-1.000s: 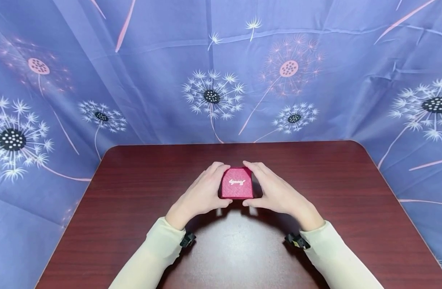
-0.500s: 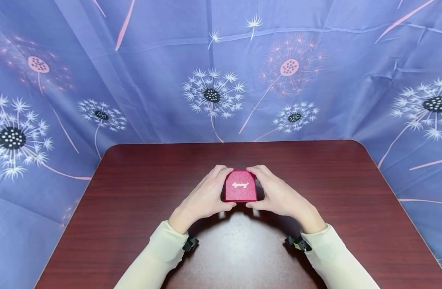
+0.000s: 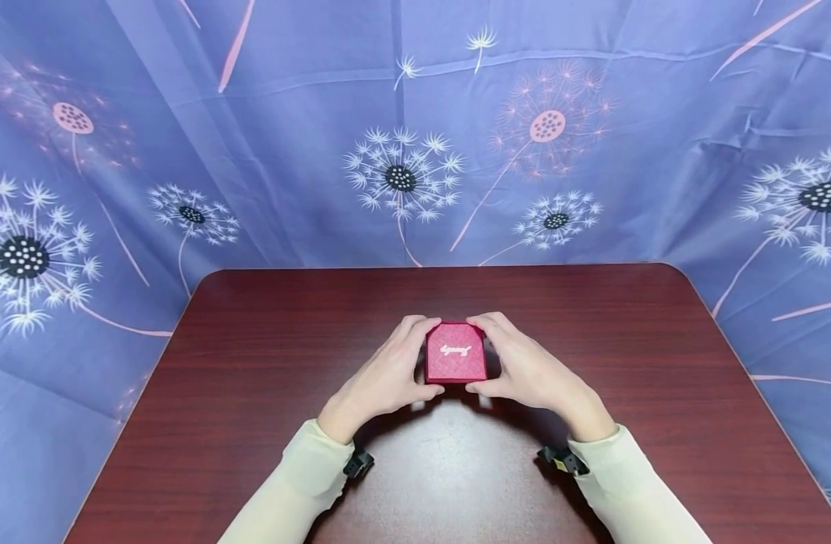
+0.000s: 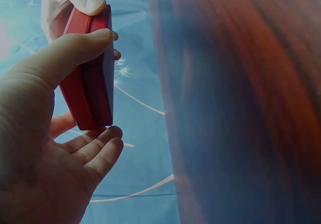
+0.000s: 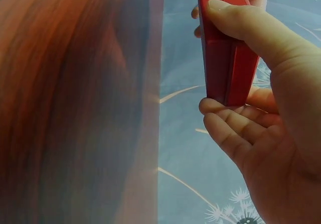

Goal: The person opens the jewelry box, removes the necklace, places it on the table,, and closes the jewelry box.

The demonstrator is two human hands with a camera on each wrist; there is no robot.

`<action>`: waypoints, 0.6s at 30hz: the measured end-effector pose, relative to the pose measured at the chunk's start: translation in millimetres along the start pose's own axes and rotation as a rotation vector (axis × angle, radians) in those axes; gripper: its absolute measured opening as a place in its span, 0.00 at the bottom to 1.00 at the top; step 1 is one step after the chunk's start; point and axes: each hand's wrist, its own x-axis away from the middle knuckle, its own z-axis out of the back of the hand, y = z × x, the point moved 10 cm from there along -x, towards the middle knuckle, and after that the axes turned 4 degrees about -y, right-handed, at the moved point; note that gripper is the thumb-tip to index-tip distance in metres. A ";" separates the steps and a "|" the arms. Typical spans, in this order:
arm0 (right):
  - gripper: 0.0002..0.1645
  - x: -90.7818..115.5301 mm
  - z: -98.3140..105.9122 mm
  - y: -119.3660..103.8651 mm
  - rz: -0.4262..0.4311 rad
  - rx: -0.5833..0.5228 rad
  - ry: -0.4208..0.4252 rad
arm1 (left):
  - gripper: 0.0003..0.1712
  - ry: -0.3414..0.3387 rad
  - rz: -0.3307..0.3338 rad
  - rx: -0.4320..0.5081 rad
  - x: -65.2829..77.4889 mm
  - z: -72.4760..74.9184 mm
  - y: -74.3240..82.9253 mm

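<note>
A small red box (image 3: 455,364) with cut corners and pale script on its lid is held between both hands above the table. My left hand (image 3: 387,368) grips its left side, thumb on the near edge and fingers at the far corner. On the opposite side my right hand (image 3: 534,368) grips it the same way. In the left wrist view the box (image 4: 90,88) appears edge-on, with a seam along its side and the lid closed. The right wrist view shows the box (image 5: 225,68) under the right thumb, fingertips at its far end.
A dark red wood-grain table (image 3: 286,310) with rounded far corners lies beneath the hands. Behind it hangs a blue cloth (image 3: 307,151) printed with dandelions. Each wrist wears a small black device, such as the left one (image 3: 358,462).
Both hands and the box have shifted slightly to the right and toward me in the head view. The grip on the box looks the same.
</note>
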 end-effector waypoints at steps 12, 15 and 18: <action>0.57 1.1 2.4 0.4 -0.005 -0.007 -0.005 | 0.58 0.035 -0.047 0.119 2.2 -1.2 -5.1; 0.57 1.3 2.3 1.3 -0.008 -0.008 -0.006 | 0.58 0.033 -0.046 0.117 1.7 -1.6 -6.4; 0.57 1.3 1.6 1.9 -0.007 -0.010 -0.007 | 0.58 0.031 -0.044 0.103 1.6 -2.1 -7.7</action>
